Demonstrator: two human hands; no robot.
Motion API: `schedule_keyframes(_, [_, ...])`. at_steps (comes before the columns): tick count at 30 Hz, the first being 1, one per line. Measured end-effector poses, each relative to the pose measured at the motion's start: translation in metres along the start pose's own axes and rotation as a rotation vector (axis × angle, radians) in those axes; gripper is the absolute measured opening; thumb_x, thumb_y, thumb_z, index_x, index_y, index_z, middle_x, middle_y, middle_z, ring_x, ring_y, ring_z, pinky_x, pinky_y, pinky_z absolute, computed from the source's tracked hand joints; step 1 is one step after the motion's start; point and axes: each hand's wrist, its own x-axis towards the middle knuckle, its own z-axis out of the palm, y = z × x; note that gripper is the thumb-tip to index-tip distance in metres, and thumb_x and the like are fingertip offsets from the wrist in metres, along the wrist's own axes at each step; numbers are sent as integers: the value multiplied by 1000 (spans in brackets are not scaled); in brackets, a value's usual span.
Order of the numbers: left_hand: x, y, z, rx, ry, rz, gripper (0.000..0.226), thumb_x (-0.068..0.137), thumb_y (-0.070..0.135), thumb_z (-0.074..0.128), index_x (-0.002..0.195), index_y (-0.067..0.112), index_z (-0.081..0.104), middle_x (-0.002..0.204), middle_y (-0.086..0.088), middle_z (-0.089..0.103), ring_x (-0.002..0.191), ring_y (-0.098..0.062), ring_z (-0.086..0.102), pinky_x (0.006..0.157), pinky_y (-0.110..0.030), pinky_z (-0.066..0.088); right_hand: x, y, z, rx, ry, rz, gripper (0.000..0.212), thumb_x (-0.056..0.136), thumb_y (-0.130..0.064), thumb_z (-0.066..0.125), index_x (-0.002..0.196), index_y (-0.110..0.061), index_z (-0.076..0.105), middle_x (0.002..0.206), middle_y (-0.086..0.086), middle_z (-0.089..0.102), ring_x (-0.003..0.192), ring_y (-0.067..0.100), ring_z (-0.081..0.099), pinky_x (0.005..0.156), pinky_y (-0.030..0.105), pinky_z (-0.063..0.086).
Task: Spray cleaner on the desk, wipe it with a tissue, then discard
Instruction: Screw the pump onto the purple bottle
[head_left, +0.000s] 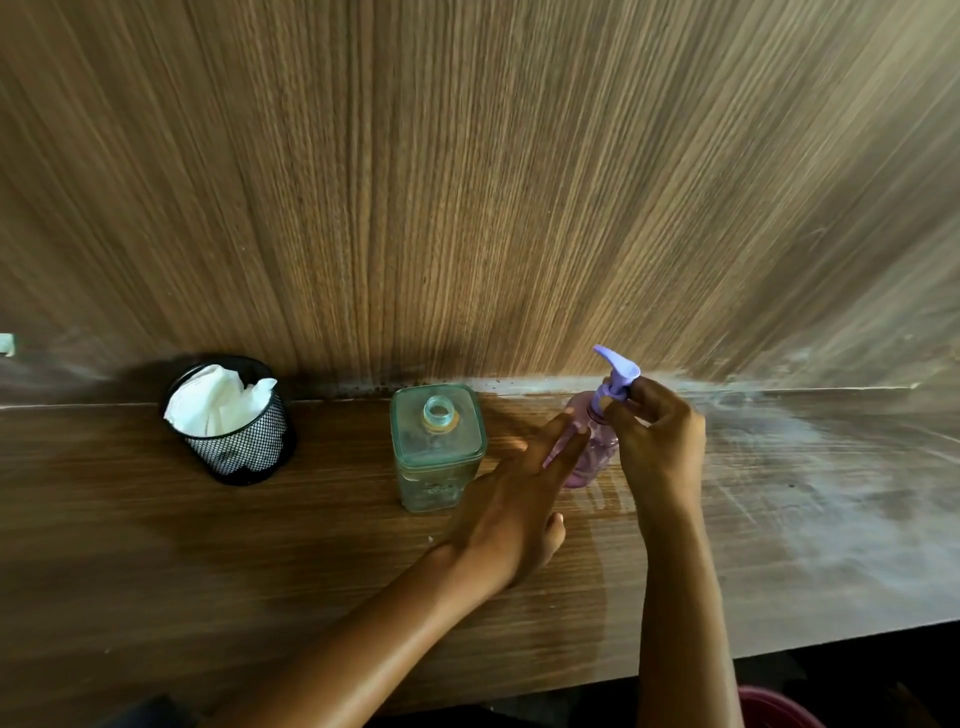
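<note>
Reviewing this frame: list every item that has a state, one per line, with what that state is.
Spray bottle: upright on the desk, purple pump head fitted.
Square bottle: upright, uncapped, mouth open.
Mesh cup: upright, holding white tissues.
Desk: whitish smears on its right part.
Right hand: gripping the pump head.
Left hand: open, fingers against the spray bottle's body.

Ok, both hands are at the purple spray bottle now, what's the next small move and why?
Probably close the left hand around the spray bottle to steady it. Its fingers lie flat against the side, with no grip yet, while the right hand pinches the neck under the nozzle. The tissue sits in the mesh cup.
</note>
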Motion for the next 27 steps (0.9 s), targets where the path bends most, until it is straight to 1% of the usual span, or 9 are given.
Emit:
schedule_keyframes(5, [0,-1,2,-34,43,15,89,81,19,58,147,33,0,156,17,-10,124,-22,48,87,-30,44,2,1,6,-27,136,39,12,73,-11,74,83,-13,68,74,-2,66,73,13,64,70,29,49])
schedule_keyframes(7, [-1,-1,2,-52,63,44,92,79,17,60,147,34,0,152,23,-12,117,-18,53,79,-23,41,2,0,10,-8,182,53,19,71,-15,78,78,-16,61,69,-9,61,65,6,59,62,20,46])
schedule_keyframes(10, [-2,-2,2,-52,70,69,94,80,15,59,146,34,-4,157,15,-8,118,-17,53,77,-23,43,1,0,15,40,219,77,29,69,-19,80,76,-17,53,72,-4,62,62,1,55,53,8,40])
schedule_keyframes(12, [-3,-2,0,-51,67,79,94,80,14,58,146,33,-6,158,11,-9,123,-18,50,83,-27,46,-1,2,16,63,191,86,31,69,-21,80,82,-16,53,82,3,65,71,14,62,62,19,46])
schedule_keyframes(15, [-4,-3,-2,-60,55,101,93,81,14,57,147,31,-5,157,11,-13,132,-20,40,91,-31,47,-2,4,9,218,47,135,41,72,-12,77,108,-10,57,101,12,68,87,24,68,74,35,56])
schedule_keyframes(18, [-5,-5,-2,-37,42,117,93,81,13,57,147,31,-6,156,13,-19,138,-18,31,95,-29,44,-3,7,-2,433,-41,179,39,76,5,67,114,-6,64,77,0,74,66,4,69,57,15,52])
schedule_keyframes(20, [-5,-5,-1,-11,50,116,94,81,11,58,147,31,-6,156,13,-18,138,-18,30,92,-26,44,-3,9,-4,506,-55,202,38,78,9,63,115,2,64,83,2,74,67,-2,68,58,9,50])
schedule_keyframes(22, [-4,-5,0,7,58,115,94,80,11,58,147,31,-5,157,11,-17,139,-18,29,92,-26,43,-3,10,-4,508,-56,193,36,78,8,64,114,3,64,94,11,72,70,-1,68,61,11,51])
schedule_keyframes(27, [-3,-4,-2,-30,40,105,91,80,12,57,148,28,-1,157,9,-15,141,-18,26,104,-31,40,0,11,1,386,11,146,23,74,5,70,94,-6,70,87,16,70,76,17,63,68,25,53])
